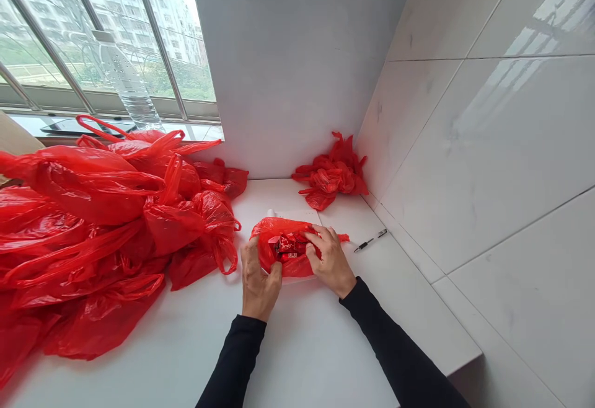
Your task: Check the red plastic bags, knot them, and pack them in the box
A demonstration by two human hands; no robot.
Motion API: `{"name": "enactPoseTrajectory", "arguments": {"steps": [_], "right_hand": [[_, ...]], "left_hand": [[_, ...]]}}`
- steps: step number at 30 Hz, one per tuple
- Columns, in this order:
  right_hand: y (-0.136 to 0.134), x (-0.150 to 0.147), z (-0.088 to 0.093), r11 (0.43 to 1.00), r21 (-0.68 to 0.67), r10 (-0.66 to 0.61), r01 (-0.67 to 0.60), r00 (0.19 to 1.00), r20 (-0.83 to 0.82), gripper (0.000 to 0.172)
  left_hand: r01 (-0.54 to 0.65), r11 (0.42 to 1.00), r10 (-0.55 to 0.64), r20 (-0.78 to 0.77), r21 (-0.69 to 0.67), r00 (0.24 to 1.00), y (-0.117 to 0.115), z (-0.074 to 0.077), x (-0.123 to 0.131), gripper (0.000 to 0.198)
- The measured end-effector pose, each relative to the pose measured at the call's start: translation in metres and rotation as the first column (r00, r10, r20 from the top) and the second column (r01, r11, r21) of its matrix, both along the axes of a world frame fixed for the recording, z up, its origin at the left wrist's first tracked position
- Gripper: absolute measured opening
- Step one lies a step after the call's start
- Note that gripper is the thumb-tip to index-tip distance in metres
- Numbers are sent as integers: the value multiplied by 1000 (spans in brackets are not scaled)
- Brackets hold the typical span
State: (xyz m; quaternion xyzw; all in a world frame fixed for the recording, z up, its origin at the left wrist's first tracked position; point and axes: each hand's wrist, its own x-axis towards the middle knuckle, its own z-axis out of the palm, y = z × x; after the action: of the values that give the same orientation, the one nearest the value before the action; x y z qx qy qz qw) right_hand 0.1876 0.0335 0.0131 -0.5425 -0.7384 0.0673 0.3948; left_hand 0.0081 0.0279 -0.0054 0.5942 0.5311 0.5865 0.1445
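A red plastic bag (297, 270) lies spread open on the white surface in front of me. Dark red wrapped packets (290, 245) with pale markings show in its mouth; their exact kind is too small to make out. My left hand (261, 281) grips the bag's left edge, thumb in front and fingers behind. On the other side, my right hand (331, 259) holds the bag's right edge, its fingertips curled over the opening close to the packets. Part of the bag is hidden under the fingers.
Filled red bags (106, 222) are heaped at the left. Crumpled red bags (332, 172) sit in the back corner. A pen (370, 240) lies by the tiled wall, white paper (300, 215) behind the bag. A water bottle (127, 82) stands at the barred window.
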Motion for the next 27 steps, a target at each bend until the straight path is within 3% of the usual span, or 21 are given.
{"name": "enactPoseTrajectory", "arguments": {"steps": [4, 7, 14, 22, 27], "right_hand": [[2, -1, -5, 997, -4, -77, 77, 997, -5, 44], [0, -4, -5, 998, 13, -63, 63, 998, -14, 38], [-1, -13, -8, 999, 49, -5, 1, 997, 76, 52], [0, -12, -12, 997, 39, -73, 68, 987, 140, 55], [1, -10, -15, 997, -6, -76, 77, 992, 102, 51]], "left_hand": [[4, 1000, -4, -4, 6, 1000, 1, -1, 1, 59], [0, 1000, 0, -7, -6, 1000, 0, 0, 1, 62], [11, 1000, -11, -13, -3, 1000, 0, 1, 1, 63], [40, 998, -39, -34, 43, 999, 1, -2, 1, 47], [82, 996, -75, -132, 45, 988, 0, 0, -1, 36]]}}
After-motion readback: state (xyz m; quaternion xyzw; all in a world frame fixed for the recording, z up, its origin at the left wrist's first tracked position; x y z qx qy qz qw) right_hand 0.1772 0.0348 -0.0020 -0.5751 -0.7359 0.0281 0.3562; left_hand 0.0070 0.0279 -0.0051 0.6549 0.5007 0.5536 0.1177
